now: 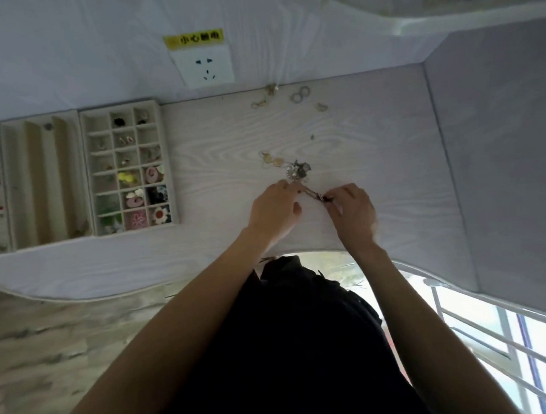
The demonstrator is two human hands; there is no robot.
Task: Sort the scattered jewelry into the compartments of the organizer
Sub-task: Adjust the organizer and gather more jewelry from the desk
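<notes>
Both hands are working on one small piece of jewelry near the middle of the table, a little toward its near edge. The left hand (273,206) is pinching one end of a thin metal piece (312,193), and the right hand (351,210) is pinching the other end between curled fingertips, so the piece is stretching between them just above the surface. What kind of piece it is cannot be told from this view.

It is trailing up into a tangled cluster (298,170) of gold and dark bits lying just beyond the hands, and it looks snagged there. Judging by its thinness, it is very light, limp rather than stiff, and easy to bend or snap, so it is calling for fingertip holds close to the tangle and a gentle teasing pull, not a tug.

More loose jewelry (299,96) is lying along the far edge, well apart from the hands. The organizer (168,161) is sitting toward the left edge, many of its small compartments already holding pieces.
</notes>
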